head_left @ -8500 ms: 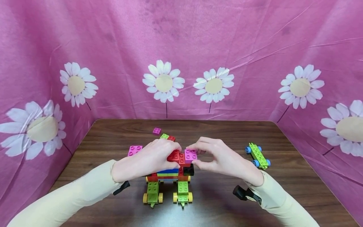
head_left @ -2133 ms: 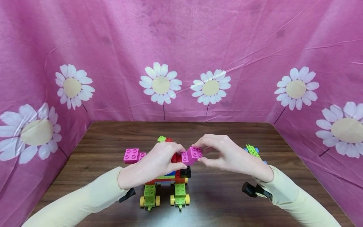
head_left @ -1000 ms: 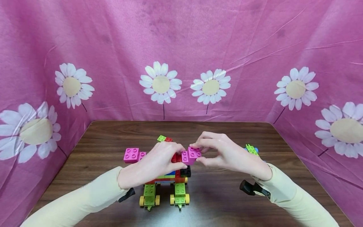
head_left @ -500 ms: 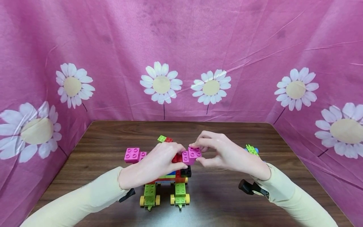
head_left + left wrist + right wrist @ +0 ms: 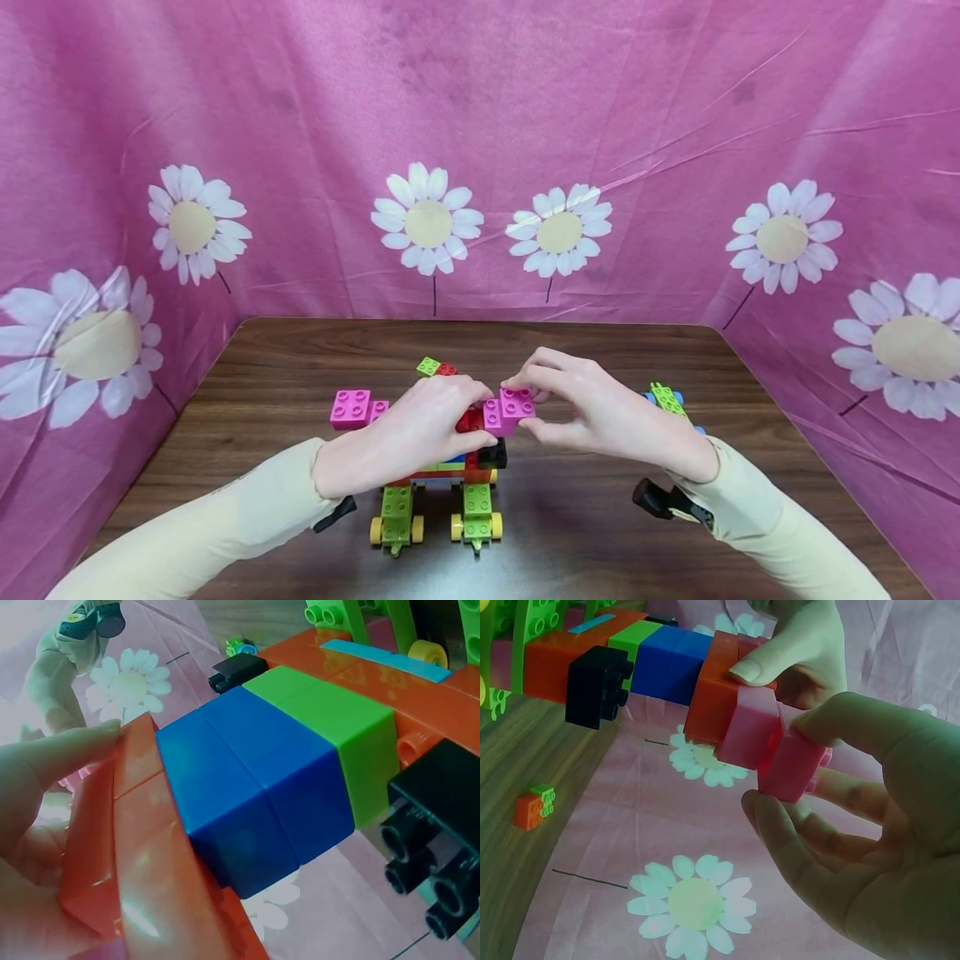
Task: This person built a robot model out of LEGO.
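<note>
A toy-brick figure on the table has red bricks [image 5: 471, 419] across its top, stacked blue bricks [image 5: 255, 780] and a lime brick [image 5: 360, 750] beneath, and black bricks [image 5: 596, 686] lower down. My left hand [image 5: 408, 433] grips the red top bricks from above, hiding their middle. At the right end a pink brick [image 5: 491, 414] is attached. My right hand [image 5: 592, 408] pinches another pink brick [image 5: 517, 404] between thumb and fingers, on the outer part of the first. To the left, a similar pink pair [image 5: 351, 408] sticks out.
Green wheeled bases [image 5: 477, 512] with yellow wheels support the figure at the front. Behind it lie a lime brick [image 5: 428, 367] and a red brick [image 5: 447, 369], side by side. A green wheeled base [image 5: 667, 398] with blue wheels stands to the right, partly hidden by the right hand.
The loose pink brick at the back has gone from its spot. A second pink brick now sits at the right end, in my right hand; it was tilted and is now level.
</note>
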The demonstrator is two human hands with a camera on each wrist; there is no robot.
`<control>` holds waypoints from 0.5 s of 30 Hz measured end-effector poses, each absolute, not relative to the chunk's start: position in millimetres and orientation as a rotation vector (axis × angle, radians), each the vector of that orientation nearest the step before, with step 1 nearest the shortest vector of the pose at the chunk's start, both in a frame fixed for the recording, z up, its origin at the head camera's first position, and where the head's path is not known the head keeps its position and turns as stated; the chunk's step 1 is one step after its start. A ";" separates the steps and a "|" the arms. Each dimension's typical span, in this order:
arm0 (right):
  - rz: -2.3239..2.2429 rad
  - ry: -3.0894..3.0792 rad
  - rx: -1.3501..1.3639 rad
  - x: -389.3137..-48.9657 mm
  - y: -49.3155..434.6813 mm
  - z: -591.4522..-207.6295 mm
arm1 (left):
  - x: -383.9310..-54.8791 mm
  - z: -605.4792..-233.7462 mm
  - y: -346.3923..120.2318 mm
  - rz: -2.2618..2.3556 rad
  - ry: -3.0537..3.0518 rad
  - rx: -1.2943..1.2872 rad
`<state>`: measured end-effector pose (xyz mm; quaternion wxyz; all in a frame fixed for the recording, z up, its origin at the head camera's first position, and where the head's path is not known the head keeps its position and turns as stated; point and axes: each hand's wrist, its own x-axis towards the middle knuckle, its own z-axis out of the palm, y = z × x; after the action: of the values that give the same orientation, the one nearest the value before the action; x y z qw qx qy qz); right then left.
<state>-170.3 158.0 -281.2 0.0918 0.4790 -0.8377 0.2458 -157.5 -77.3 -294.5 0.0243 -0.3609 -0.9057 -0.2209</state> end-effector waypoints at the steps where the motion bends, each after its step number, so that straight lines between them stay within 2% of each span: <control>1: 0.731 -2.489 1.420 -169.8 158.2 -281.2 | -156.6 -293.3 -77.9 -0.660 -2.804 -1.119; 8: 0.774 -2.517 1.401 -165.9 160.0 -284.1 | -148.5 -273.5 -96.6 -0.489 -2.770 -1.074; 15: 0.744 -2.502 1.394 -165.4 160.6 -283.9 | -148.0 -261.7 -140.2 -0.568 -2.774 -0.918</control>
<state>-165.4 160.6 -283.9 0.0914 0.4691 -0.8420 0.2503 -148.0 -140.2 -261.7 0.0824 -0.3075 -0.9287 -0.1903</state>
